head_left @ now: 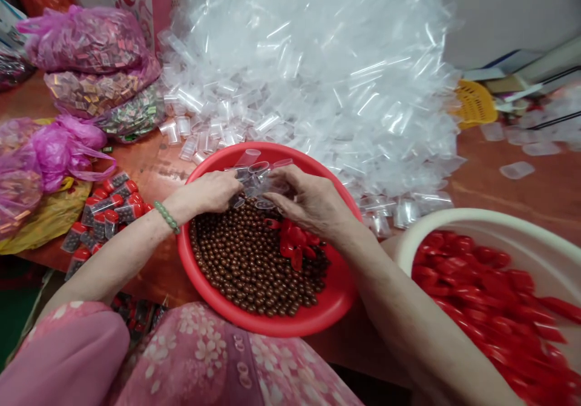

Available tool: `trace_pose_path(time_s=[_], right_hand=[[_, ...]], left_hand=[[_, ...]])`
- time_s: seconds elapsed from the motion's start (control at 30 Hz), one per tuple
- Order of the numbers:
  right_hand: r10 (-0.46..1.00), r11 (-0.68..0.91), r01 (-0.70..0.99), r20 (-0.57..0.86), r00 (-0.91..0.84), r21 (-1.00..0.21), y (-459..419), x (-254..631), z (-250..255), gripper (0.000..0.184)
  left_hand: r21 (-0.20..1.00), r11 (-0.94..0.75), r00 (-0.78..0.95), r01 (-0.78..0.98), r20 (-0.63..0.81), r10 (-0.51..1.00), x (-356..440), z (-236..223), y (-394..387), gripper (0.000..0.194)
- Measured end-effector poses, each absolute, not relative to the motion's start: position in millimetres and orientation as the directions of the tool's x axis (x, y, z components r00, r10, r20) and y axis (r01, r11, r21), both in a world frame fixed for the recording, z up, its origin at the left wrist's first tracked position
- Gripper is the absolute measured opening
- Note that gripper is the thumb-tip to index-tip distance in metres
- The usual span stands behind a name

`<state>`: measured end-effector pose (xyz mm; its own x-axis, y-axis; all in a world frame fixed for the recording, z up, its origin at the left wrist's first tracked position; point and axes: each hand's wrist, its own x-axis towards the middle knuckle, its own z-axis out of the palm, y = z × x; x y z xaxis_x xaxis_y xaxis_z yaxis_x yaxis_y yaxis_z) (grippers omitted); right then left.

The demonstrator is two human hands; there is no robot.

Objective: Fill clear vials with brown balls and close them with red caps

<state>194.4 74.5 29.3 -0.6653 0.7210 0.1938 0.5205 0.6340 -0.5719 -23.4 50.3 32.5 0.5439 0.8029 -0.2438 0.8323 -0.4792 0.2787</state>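
Note:
A red basin (267,327) in front of me holds many small round brown balls (254,261). Over its far side, several clear plastic tubes (258,173) are bunched between my hands. My left hand (215,189), with green beads at the wrist, is closed at the left of the bunch, its fingertips partly hidden among the tubes. From the right, my right hand (313,203) curls its thumb and fingers round the tubes. Below that hand, a small heap of red caps (297,241) lies on the balls.
Behind the basin rises a large pile of clear tubes (318,85). A pale tub (481,217) of red caps stands at right. At left are filled red-capped tubes (111,215) and pink bags (91,43) of small packets. A yellow basket (475,103) sits far right.

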Motion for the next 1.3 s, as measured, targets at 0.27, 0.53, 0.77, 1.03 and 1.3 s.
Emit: trace_pose_path(time_s=[0.27, 0.53, 0.77, 1.03, 1.3], right_hand=[[0.695, 0.474, 0.477, -0.017, -0.718, -0.74, 39, 197, 33, 0.021], [0.683, 0.57, 0.62, -0.11, -0.722, -0.539, 26, 202, 35, 0.003], [0.619, 0.748, 0.644, -0.182, -0.764, -0.16, 17, 202, 38, 0.009], [0.513, 0.854, 0.498, -0.093, -0.853, 0.148, 11, 193, 36, 0.018], [0.372, 0.92, 0.356, -0.077, -0.925, 0.161, 16, 198, 25, 0.014]], left_hand=[[0.309, -0.518, 0.597, 0.798, -0.284, 0.75, -29, 36, 55, 0.027], [0.267, -0.543, 0.605, 0.796, -0.324, 0.727, -27, 46, 50, 0.029], [0.257, -0.531, 0.59, 0.807, -0.328, 0.738, -24, 51, 53, 0.027], [0.603, -0.336, 0.563, 0.724, -0.236, 0.792, -30, 37, 49, 0.035], [0.402, -0.402, 0.545, 0.822, -0.355, 0.76, -32, 52, 40, 0.017]])
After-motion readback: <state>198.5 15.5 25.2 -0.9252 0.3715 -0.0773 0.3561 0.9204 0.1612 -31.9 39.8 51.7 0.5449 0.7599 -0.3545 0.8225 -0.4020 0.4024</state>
